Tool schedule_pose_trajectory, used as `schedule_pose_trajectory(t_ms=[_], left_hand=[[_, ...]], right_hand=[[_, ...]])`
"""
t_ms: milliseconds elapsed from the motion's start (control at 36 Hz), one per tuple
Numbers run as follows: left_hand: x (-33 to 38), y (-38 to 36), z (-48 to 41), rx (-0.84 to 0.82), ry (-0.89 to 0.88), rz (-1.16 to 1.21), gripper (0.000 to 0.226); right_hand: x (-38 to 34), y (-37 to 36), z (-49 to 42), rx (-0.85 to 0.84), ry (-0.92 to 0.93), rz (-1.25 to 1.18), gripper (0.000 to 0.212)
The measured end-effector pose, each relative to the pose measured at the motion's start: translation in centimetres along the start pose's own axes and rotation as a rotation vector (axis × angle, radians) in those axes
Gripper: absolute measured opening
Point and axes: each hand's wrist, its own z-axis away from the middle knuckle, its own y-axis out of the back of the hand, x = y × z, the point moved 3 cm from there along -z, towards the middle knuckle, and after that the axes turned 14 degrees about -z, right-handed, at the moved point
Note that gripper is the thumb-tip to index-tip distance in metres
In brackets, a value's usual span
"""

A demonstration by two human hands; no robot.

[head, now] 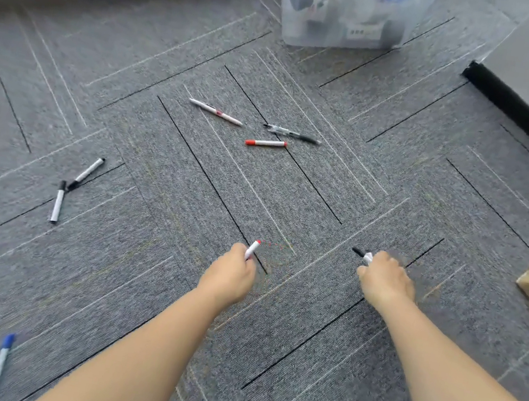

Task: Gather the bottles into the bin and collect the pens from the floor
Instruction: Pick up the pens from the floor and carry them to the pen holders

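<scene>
L hand (pixel 234 270) grips red marker (pixel 252 248), R hand (pixel 382 281) black marker (pixel 363 255); pens (pixel 266 143) at 12 o'clock prob light, stiff: pinch mid-barrel.

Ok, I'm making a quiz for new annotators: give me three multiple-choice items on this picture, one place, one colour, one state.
1. Where does the clear bin stand? A) on a chair B) far ahead on the carpet C) under a table
2. What cap colour has the marker in the left hand? A) blue B) green C) red
3. What is the right hand doing? A) gripping a black-tipped marker B) lying flat C) pointing
Key: B, it sits on carpet at the view's top; C, its tip shows red; A, the hand curls round it.
</scene>
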Motion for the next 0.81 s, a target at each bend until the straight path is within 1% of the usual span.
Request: schedule_pose_trajectory(t_ms=[111,194,306,361,472,500,639,694,806], left_hand=[[-3.1,4.4,2.6,0.066,0.042,-0.038,0.022],[-6.5,8.4,5.2,0.126,0.074,-0.05,0.021],[-12.4,13.4,9.3,0.169,0.158,-0.008,0.027],[-15.6,15.5,11.7,0.187,0.203,0.011,0.03],[-22.1,18.5,16.8,0.255,0.273,0.04,0.031],[-23.8,18.9,18.1,0.266,0.293,0.048,0.031],[-30.9,20.1,24.7,0.31,0.376,0.119,0.033],[-33.0,20.2,27.4,0.333,0.403,0.149,0.033],[-36.3,20.0,31.5,0.342,0.446,0.17,0.027]], right_hand=[[-5.9,0.0,3.3,-0.034,0.169,-0.024,0.022],[-11.4,-0.1,6.8,-0.088,0.273,-0.069,0.016],[-18.2,-0.8,12.3,-0.188,0.427,0.008,0.005],[-21.5,-1.0,15.3,-0.229,0.494,0.099,0.008],[-27.9,-1.0,22.1,-0.254,0.627,0.081,0.003],[-29.3,-1.0,23.9,-0.259,0.655,0.082,0.007],[-34.1,-1.9,31.4,-0.282,0.681,0.028,0.018],[-35.2,-2.4,33.9,-0.292,0.68,-0.006,0.02],[-36.2,-3.5,37.9,-0.332,0.636,-0.108,0.023]])
